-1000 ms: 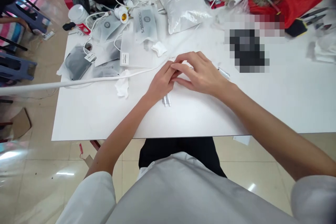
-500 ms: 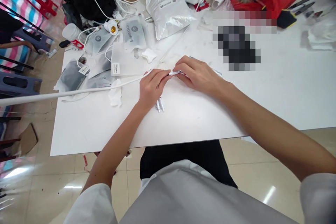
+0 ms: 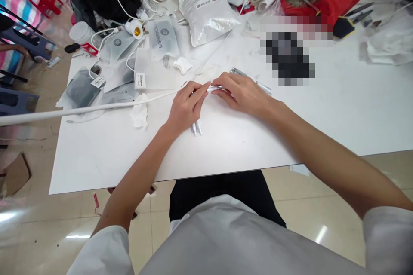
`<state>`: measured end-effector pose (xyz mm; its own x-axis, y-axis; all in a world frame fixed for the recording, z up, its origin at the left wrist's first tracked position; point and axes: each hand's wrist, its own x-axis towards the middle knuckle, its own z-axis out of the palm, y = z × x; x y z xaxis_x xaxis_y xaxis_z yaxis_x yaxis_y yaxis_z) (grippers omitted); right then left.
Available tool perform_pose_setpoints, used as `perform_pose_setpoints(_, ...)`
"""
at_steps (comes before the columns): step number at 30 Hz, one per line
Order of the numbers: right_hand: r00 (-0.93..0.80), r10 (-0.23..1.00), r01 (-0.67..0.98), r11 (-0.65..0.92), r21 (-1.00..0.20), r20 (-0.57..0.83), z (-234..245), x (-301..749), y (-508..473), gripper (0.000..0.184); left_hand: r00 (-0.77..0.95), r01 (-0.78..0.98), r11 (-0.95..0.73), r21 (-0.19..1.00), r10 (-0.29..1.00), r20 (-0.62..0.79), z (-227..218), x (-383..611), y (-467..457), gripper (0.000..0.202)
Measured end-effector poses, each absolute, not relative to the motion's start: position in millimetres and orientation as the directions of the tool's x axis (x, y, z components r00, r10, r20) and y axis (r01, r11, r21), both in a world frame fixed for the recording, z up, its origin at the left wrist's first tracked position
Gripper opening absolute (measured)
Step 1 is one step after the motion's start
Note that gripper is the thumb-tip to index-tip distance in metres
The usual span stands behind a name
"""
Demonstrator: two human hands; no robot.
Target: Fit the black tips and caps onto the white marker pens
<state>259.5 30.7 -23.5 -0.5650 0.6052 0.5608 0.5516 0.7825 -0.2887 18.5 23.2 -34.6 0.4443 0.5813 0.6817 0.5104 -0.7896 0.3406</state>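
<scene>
White pen [image 3: 215, 89] pinched at either end by left hand [image 3: 186, 105] and right hand [image 3: 242, 93], fingertips closed narrowly, above the table [image 3: 322, 111].

From my seat I can read little: a frosted pouch [image 3: 163, 38] on the table [image 3: 338, 107] carries large upright lettering, seemingly "ROKBROS", though I can't be sure. White stickers on the silver bag [image 3: 208, 13] and on another pouch [image 3: 151, 73] are too small to read.

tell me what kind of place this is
Probably a small assembly or packing workshop: a white table crowded with sealed parts pouches, white cables and a bulb socket, while both hands work a thin pen-like piece.
</scene>
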Motion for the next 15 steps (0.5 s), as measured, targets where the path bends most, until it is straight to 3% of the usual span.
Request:
perform_pose_setpoints(7, -0.571, 0.61, 0.56, 0.779, -0.282, 0.549, -23.4, 260.8, 30.9, 0.024, 0.413, 0.427, -0.855, 0.294, 0.474, 0.778, -35.6, 15.9, 26.7, 0.031)
perform_pose_setpoints(15, -0.601, 0.621, 0.58, 0.772, -0.261, 0.502, -22.4, 260.9, 29.9, 0.031, 0.389, 0.556, -0.767, 0.322, 0.582, 0.714, -34.9, 15.8, 23.5, 0.024)
